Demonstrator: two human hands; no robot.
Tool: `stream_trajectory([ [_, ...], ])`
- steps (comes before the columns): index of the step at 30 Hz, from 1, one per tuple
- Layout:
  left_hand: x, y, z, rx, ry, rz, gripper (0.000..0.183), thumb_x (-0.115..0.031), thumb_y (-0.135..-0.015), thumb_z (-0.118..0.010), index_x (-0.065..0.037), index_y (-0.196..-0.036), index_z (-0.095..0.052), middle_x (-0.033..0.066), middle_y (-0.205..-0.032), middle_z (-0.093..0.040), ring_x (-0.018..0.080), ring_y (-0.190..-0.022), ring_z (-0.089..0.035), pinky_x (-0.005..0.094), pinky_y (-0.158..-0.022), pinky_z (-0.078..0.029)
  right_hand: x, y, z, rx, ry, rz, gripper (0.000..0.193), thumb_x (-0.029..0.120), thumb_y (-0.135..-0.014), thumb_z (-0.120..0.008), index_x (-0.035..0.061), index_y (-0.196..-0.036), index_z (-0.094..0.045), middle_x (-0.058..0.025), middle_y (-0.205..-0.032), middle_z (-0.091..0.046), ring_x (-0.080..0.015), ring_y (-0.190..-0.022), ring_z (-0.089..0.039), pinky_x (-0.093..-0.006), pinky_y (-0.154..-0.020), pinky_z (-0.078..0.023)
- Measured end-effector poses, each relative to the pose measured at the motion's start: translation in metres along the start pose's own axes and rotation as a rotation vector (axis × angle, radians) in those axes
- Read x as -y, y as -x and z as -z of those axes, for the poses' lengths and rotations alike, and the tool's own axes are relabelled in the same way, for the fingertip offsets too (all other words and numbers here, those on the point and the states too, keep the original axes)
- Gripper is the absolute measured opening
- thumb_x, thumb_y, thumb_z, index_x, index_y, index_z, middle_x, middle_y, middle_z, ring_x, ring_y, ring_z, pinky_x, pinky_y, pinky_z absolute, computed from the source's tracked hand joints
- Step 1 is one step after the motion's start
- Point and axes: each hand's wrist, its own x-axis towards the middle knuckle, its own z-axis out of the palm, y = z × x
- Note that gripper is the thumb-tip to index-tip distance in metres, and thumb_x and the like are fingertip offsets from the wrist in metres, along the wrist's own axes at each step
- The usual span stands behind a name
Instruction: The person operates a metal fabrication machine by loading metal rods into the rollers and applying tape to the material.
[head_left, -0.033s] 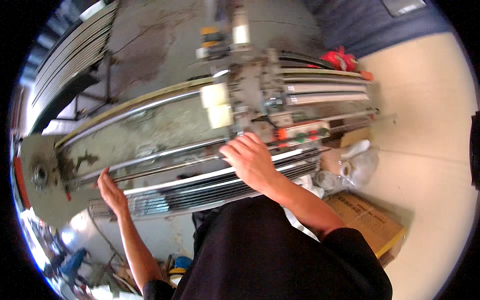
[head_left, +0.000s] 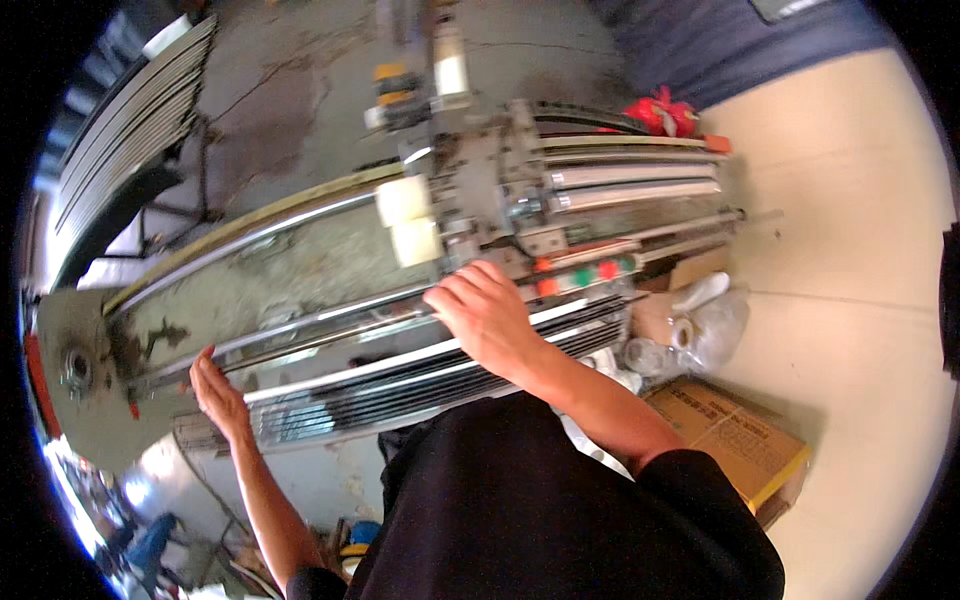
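A long machine bed [head_left: 300, 250] runs across in front of me, with metal rods [head_left: 320, 318] along its near side. A blurred metal carriage [head_left: 470, 180] sits across the bed and bears two cream blocks [head_left: 408, 225]. My right hand [head_left: 485, 318] is at the carriage's near edge, over the rods, its fingers curled and closed. What lies under those fingertips is hidden. Towards the bed's left end, my left hand [head_left: 220, 400] stretches its fingers up beside the rods; whether they touch, I cannot tell.
A panel with orange, green and red buttons [head_left: 585, 277] is right of my right hand. On the floor at the right lie a cardboard box [head_left: 735, 435] and clear plastic wrapping [head_left: 720, 325]. A red bag [head_left: 662, 112] lies beyond. A ribbed rack [head_left: 135, 135] stands at far left.
The view has turned slightly, so the carriage and the right end of the bed appear a little farther left. Both hands keep nearly the same places and poses.
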Motion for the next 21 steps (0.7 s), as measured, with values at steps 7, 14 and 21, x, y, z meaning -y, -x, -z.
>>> stream_trajectory([
  [7,-0.038,-0.024,-0.051,0.057,0.066,-0.047,0.040,-0.028,-0.120,-0.041,0.000,-0.096,-0.055,0.0109,-0.086,-0.052,0.0240,-0.076,-0.047,0.0390,-0.072,-0.042,-0.097,-0.020,-0.003,-0.119,0.003,-0.010,0.022,0.012,-0.086,-0.077,0.0079,-0.106,-0.071,-0.0064,-0.102,-0.073,-0.0267,-0.102,-0.068,-0.0427,-0.100,-0.050],
  [14,-0.032,-0.050,-0.068,0.169,-0.104,-0.093,0.030,-0.022,-0.115,-0.044,-0.001,-0.096,-0.055,0.0141,-0.087,-0.052,0.0282,-0.081,-0.049,0.0407,-0.078,-0.044,-0.116,-0.040,-0.024,-0.106,-0.120,-0.073,0.025,0.010,-0.081,-0.085,0.0093,-0.104,-0.074,-0.0054,-0.099,-0.075,-0.0268,-0.101,-0.070,-0.0430,-0.097,-0.051],
  [21,-0.045,-0.085,-0.097,0.283,0.056,0.182,0.043,-0.035,-0.118,-0.043,-0.002,-0.095,-0.058,0.0126,-0.081,-0.052,0.0275,-0.075,-0.051,0.0405,-0.074,-0.045,-0.130,-0.059,-0.039,-0.036,-0.115,-0.092,0.029,0.012,-0.084,-0.084,0.0066,-0.112,-0.078,-0.0075,-0.106,-0.077,-0.0293,-0.104,-0.069,-0.0444,-0.098,-0.052],
])
